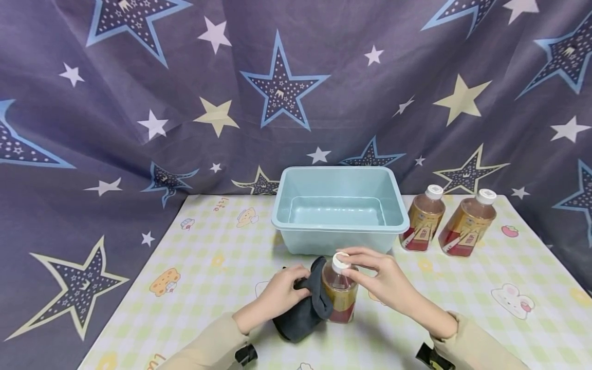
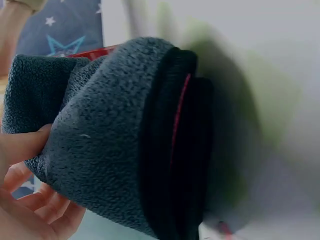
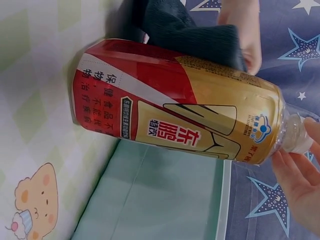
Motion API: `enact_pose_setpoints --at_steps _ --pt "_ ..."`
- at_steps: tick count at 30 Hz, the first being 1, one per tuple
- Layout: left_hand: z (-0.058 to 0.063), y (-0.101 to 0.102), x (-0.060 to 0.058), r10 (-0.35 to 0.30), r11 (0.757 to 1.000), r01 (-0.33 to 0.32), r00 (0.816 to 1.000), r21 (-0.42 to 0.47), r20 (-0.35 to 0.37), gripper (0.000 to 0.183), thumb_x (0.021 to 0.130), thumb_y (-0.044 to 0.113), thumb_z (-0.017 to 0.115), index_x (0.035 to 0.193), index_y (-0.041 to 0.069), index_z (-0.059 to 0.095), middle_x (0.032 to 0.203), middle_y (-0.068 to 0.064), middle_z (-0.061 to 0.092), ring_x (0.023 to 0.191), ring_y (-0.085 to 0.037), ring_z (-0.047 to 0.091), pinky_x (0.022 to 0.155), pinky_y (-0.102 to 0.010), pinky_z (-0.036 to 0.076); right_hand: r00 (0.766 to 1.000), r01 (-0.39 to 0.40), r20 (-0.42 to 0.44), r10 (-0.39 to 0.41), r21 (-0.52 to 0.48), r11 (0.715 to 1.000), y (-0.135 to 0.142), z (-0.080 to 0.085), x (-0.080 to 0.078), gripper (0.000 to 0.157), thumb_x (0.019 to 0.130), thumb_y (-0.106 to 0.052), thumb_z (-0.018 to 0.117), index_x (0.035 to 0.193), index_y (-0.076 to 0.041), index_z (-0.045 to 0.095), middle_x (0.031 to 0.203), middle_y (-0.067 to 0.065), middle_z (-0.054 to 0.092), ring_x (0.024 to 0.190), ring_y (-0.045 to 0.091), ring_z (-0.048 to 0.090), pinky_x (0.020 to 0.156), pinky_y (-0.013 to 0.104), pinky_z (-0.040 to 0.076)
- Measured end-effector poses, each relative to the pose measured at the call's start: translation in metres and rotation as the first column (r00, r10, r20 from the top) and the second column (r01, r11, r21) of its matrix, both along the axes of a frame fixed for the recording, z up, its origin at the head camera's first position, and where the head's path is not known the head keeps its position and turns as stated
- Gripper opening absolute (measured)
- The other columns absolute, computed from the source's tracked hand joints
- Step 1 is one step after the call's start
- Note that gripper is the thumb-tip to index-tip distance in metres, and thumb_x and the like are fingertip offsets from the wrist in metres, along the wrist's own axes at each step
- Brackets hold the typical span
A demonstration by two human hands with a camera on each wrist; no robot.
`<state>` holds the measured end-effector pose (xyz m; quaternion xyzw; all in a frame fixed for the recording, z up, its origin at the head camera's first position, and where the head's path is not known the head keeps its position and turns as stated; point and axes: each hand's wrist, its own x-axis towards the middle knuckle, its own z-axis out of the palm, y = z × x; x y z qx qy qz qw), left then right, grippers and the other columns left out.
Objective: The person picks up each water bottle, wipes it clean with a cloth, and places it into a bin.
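A plastic drink bottle (image 1: 341,298) with a gold and red label (image 3: 175,107) stands on the table in front of the basin. My right hand (image 1: 380,272) pinches its white cap (image 1: 339,262) between thumb and fingers. Against the bottle's left side lies a folded dark grey cloth (image 1: 300,313), which my left hand (image 1: 283,292) grips near its upper edge. In the left wrist view the thumb of the left hand (image 2: 35,200) presses on the fuzzy cloth (image 2: 105,135), with fingers on its other side.
Behind the bottle stands a light blue plastic basin (image 1: 342,234) with nothing in it. Two similar capped bottles, one nearer the basin (image 1: 422,218) and one farther right (image 1: 468,223), stand to its right. A checked cloth (image 1: 208,288) covers the table, and a star-patterned curtain (image 1: 259,61) hangs behind.
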<state>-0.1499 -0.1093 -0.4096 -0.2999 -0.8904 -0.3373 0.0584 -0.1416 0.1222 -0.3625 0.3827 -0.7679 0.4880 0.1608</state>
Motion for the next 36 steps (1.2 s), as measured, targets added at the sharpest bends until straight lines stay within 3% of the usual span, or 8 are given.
enact_pose_setpoints --at_steps 7,15,26,36 --pt "0.019 0.001 0.003 -0.006 0.997 0.007 1.000 0.073 -0.014 0.015 0.070 0.006 0.069 0.081 0.010 0.061 0.078 0.006 0.050 0.066 -0.007 0.044 0.061 -0.020 0.039 1.000 0.007 -0.006 -0.007 0.000 1.000 0.000 -0.002 -0.001 0.027 0.074 0.004 0.065 0.100 -0.004 0.066 0.107 0.008 0.061 0.098 0.013 0.057 0.078 0.016 0.043" --pt "0.031 0.001 0.005 -0.014 0.998 0.017 0.999 0.062 -0.040 0.016 0.070 0.004 0.069 0.079 0.011 0.058 0.081 0.006 0.052 0.067 -0.007 0.045 0.061 -0.020 0.039 1.000 0.003 -0.027 -0.003 -0.007 1.000 0.000 -0.001 -0.001 0.027 0.074 0.004 0.065 0.100 -0.004 0.066 0.106 0.009 0.061 0.098 0.013 0.057 0.079 0.016 0.043" --pt "0.027 0.003 0.005 -0.004 0.998 0.007 0.998 0.055 -0.066 0.016 0.070 0.003 0.069 0.080 0.011 0.059 0.081 0.005 0.052 0.066 -0.008 0.045 0.061 -0.020 0.038 0.999 -0.010 -0.045 0.008 -0.031 0.999 -0.001 -0.003 0.000 0.028 0.073 0.005 0.065 0.100 -0.002 0.065 0.106 0.012 0.061 0.097 0.014 0.057 0.080 0.016 0.042" --pt "0.012 0.003 0.004 0.016 1.000 -0.015 0.998 0.009 -0.055 0.016 0.069 0.004 0.067 0.080 0.010 0.059 0.077 0.006 0.048 0.064 -0.009 0.042 0.060 -0.020 0.036 0.998 -0.005 -0.064 0.002 -0.040 0.999 -0.002 -0.002 0.000 0.029 0.072 0.006 0.066 0.100 -0.002 0.065 0.105 0.012 0.061 0.095 0.015 0.058 0.077 0.015 0.043"
